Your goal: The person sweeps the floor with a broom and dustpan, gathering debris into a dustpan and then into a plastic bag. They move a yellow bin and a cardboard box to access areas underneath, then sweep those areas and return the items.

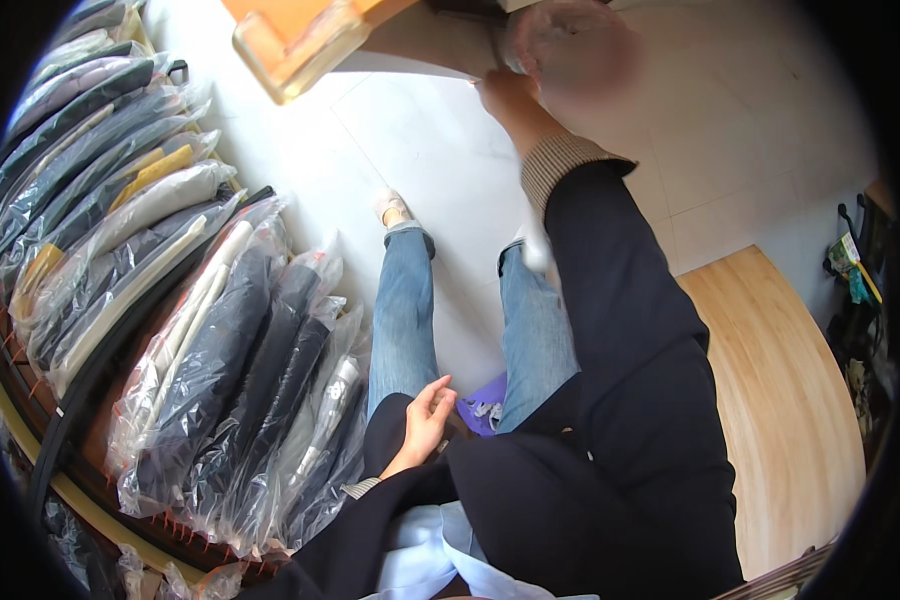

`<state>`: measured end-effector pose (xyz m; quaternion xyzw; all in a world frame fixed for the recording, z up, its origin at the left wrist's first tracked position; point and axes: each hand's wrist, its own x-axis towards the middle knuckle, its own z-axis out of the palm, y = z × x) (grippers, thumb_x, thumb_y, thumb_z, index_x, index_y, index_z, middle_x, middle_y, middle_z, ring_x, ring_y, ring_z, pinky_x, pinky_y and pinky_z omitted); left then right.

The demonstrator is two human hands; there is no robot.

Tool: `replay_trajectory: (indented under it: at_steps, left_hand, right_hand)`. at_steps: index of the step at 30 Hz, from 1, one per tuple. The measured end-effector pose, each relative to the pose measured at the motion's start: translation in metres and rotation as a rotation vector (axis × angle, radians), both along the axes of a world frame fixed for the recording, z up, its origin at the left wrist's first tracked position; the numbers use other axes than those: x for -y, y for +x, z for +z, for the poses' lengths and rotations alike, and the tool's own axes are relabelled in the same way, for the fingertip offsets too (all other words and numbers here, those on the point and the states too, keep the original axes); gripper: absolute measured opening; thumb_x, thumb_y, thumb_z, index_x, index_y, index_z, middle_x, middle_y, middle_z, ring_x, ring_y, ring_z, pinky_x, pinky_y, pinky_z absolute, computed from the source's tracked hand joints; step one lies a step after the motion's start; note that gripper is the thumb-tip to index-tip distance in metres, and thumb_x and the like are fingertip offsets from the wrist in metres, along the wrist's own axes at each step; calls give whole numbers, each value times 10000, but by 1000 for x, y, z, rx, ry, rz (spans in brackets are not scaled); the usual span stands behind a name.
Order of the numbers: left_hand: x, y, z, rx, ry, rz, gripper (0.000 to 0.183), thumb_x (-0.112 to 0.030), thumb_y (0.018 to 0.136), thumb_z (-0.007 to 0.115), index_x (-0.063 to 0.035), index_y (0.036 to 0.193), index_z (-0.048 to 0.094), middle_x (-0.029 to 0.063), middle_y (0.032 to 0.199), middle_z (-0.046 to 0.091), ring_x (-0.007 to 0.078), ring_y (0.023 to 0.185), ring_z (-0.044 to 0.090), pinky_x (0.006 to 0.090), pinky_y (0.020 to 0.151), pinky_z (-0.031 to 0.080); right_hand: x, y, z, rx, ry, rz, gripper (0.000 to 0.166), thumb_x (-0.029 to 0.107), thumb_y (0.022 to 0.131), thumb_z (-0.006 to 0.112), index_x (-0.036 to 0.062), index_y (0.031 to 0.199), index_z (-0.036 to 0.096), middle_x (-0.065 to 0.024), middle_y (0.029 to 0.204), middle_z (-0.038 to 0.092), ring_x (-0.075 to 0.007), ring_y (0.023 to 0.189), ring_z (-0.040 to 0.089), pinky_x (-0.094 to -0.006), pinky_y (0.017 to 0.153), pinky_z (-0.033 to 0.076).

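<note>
My right arm reaches forward in a dark sleeve with a striped turned-back cuff (570, 165). At its end my right hand (508, 94) is blurred, with the fingers curled beside a round pinkish-red object (577, 52) that is also smeared by motion. Whether this hand grips anything cannot be made out. Close to my lap, my left hand (427, 420) hangs relaxed, fingers loosely extended, and nothing shows in it. Just past it, between my legs, is a purple container (486, 403) with pale crumpled pieces inside.
Plastic-covered garments (217, 360) hang in a dense row along the left. An orange piece with a clear, thick-edged corner (300, 52) juts in at the top. A light wooden surface (780, 405) lies to the right. Pale tiled floor (435, 142) stretches ahead.
</note>
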<state>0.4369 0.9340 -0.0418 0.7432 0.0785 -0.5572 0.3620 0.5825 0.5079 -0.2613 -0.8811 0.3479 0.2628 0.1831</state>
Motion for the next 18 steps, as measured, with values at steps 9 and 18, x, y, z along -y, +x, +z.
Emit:
replay_trajectory:
  at_steps: [9, 18]
  left_hand:
    - [13, -2, -7, -101, -16, -86, 332, -79, 854, 533, -4, 1175, 495, 13, 837, 574, 59, 696, 495, 189, 625, 415]
    - [1, 12, -19, -153, -64, -1, 337, -97, 841, 547, -19, 1166, 511, 30, 843, 596, 75, 702, 514, 200, 662, 437]
  right_hand:
    - [-77, -151, 32, -171, 220, -335, 505, 77, 809, 443, -54, 1282, 325, -197, 969, 610, -313, 875, 610, -384, 611, 505]
    - [-133, -201, 120, -187, 390, -481, 503, 127, 804, 418, -20, 1272, 309, -232, 973, 590, -351, 948, 565, -411, 820, 446]
